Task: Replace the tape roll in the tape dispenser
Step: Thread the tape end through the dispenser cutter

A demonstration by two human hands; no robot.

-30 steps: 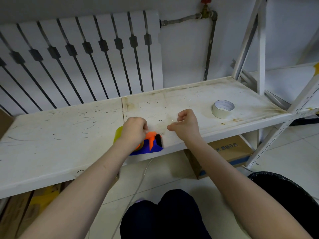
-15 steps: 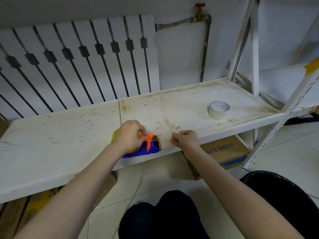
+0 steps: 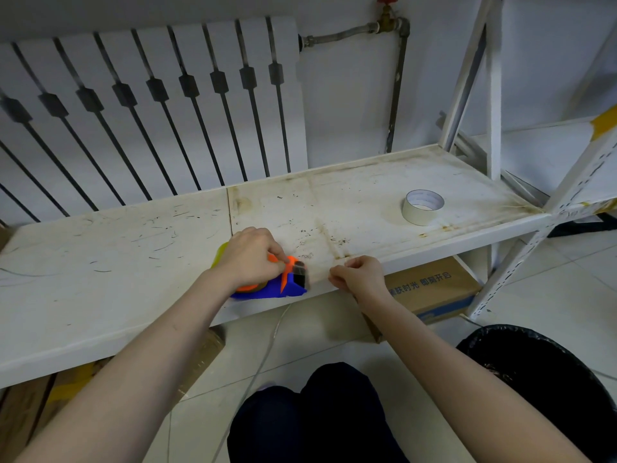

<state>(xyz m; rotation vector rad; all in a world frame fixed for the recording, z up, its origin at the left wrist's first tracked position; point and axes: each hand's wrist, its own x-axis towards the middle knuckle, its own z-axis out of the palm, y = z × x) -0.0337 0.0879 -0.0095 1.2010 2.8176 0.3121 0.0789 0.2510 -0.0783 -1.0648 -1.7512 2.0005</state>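
The dispenser (image 3: 272, 285), blue with orange parts, sits at the front edge of the white shelf (image 3: 110, 248), near the seam between its two boards. The left hand (image 3: 248, 259) lies over the top of it and hides most of the body; its grip is closed around the dispenser, thumb and forefinger pressed near the orange piece by the dark cutter end. A sliver of yellowish roll (image 3: 219, 257) shows behind the hand, but how it sits in the dispenser is hidden.

The right hand (image 3: 359, 275) is just right of the dispenser at the shelf edge, fingers curled in a pinch. A faint clear strip seems to run between the cutter and those fingers; it is too thin and see-through to be sure, so I cannot tell whether that grip holds anything.

A white tape roll (image 3: 422, 207) lies flat, well apart to the right on the same shelf, touched by neither hand.

Under the shelf a cardboard box (image 3: 430, 292) is partly hidden by the right forearm and the shelf edge. A black bin (image 3: 547, 379) is cut off at the lower right. The person's dark-clad knees (image 3: 317, 416) fill the bottom centre.
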